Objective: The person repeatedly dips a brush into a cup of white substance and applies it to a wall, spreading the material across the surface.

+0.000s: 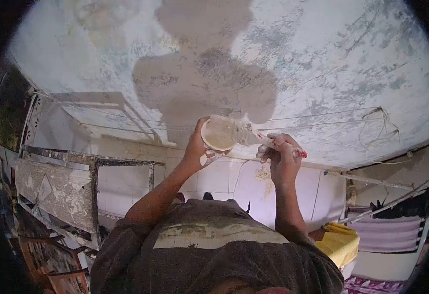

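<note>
A round, pale tub sits in my left hand, whose fingers wrap round its side. White smears mark the fingers and wrist. My right hand grips a paintbrush by its whitish handle, which has a red end. The brush head overlaps the tub's right rim in this view and is coated in white. Both hands are in front of the patchy, peeling wall.
A paint-spattered wooden chair stands to the left. Thin cords hang on the wall at right. A yellow cloth and a striped purple cloth are at lower right. Pale tiles lie below the hands.
</note>
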The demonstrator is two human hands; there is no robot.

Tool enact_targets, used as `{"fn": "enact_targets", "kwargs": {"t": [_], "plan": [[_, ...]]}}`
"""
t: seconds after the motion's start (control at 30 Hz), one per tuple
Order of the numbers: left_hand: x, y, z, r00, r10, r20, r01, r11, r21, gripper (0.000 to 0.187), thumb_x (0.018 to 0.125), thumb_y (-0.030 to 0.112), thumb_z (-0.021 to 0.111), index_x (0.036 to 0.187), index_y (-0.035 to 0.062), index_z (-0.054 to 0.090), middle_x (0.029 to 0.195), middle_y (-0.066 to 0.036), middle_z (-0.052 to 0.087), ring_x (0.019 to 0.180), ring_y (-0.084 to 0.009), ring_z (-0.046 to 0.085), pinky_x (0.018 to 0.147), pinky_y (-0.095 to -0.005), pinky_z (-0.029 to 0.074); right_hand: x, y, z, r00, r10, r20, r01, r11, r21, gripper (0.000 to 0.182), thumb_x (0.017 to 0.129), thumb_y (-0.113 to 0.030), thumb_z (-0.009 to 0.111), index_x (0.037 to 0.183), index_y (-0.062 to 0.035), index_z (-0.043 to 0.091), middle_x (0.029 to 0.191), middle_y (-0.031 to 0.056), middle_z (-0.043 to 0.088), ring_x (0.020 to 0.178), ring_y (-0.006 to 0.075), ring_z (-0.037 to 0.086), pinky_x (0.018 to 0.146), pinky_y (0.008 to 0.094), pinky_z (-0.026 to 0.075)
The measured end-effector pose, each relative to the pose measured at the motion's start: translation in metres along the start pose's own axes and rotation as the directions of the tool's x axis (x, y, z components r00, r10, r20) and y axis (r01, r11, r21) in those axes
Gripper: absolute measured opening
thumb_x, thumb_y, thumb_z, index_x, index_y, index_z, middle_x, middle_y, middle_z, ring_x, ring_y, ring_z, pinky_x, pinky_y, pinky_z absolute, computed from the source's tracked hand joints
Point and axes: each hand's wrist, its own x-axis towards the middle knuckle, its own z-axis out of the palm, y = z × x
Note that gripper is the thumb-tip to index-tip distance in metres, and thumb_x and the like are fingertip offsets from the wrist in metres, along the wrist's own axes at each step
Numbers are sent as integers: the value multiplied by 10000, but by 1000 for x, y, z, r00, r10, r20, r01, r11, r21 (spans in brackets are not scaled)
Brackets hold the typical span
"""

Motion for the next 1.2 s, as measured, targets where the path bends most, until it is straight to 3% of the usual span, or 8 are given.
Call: {"fn": "enact_targets", "kwargs": {"t": [0.43, 0.67, 0.77, 0.83, 0.9, 1.0, 1.1, 1.2], "plan": [[47, 15, 19, 994, 110, 19, -109, 993, -41, 757, 653, 138, 836, 1237, 42, 363, 1142, -114, 544, 1058, -200, 560, 899, -334, 475, 34, -18, -22, 998, 8, -63, 10, 960, 279, 239, 906, -219, 502, 953, 10, 549, 751, 137, 616, 594, 235, 613, 532, 294, 497], [108, 4, 28, 945, 318, -82, -301, 938, 171, 704, 684, 224, 824, 1181, 34, 363, 1075, -146, 606, 1007, -246, 612, 836, -362, 493, 86, -77, 7, 807, -573, -143, 555, 818, -152, 221, 912, -155, 526, 969, 51, 583, 791, 129, 637, 624, 224, 611, 543, 284, 472], [115, 8, 28, 934, 342, -101, -322, 931, 172, 701, 683, 230, 825, 1176, 36, 365, 1067, -143, 610, 1004, -247, 615, 837, -369, 496, 111, -87, 24, 581, -814, -5, 769, 551, -323, 121, 867, -52, 566, 946, 35, 597, 810, 142, 644, 601, 237, 610, 547, 298, 486], [112, 15, 28, 931, 354, -95, -332, 924, 191, 703, 680, 232, 827, 1174, 37, 366, 1063, -142, 612, 1003, -246, 616, 835, -373, 497, 133, -85, 22, 65, -839, 540, 712, -340, -614, 124, 795, 16, 625, 916, 14, 601, 771, 145, 632, 605, 252, 612, 546, 311, 492], [101, 18, 28, 996, 31, -79, -65, 875, -479, 680, 680, 200, 824, 1161, 32, 374, 1052, -136, 618, 1005, -237, 616, 830, -362, 502, 158, -49, 4, 139, -754, 642, 720, -368, -588, 193, 721, -2, 692, 891, -4, 601, 765, 150, 615, 639, 281, 609, 550, 321, 490], [81, -8, 11, 954, 275, -116, -269, 961, 65, 660, 677, 141, 817, 1159, 29, 380, 1057, -137, 620, 1007, -227, 615, 824, -343, 506, 158, 19, -25, 303, -677, 671, 768, -243, -593, 219, 674, -40, 714, 852, -6, 591, 767, 142, 597, 668, 310, 591, 569, 357, 488], [55, -13, -5, 994, 19, -110, -36, 987, -156, 679, 680, -10, 769, 1223, 25, 364, 1172, -132, 532, 1042, -224, 587, 851, -338, 545, 123, 54, -29, 503, -541, 674, 754, -107, -648, 224, 700, -95, 694, 887, -18, 599, 777, 137, 588, 688, 310, 593, 596, 382, 491], [36, -20, -20, 982, 61, -179, -45, 995, 90, 681, 674, 33, 782, 1210, 25, 361, 1123, -140, 572, 1016, -226, 601, 821, -345, 534, 114, 94, -47, 673, -263, 691, 718, 6, -696, 372, 762, -241, 649, 1088, -74, 586, 890, 143, 584, 795, 308, 597, 666, 402, 492]]}}
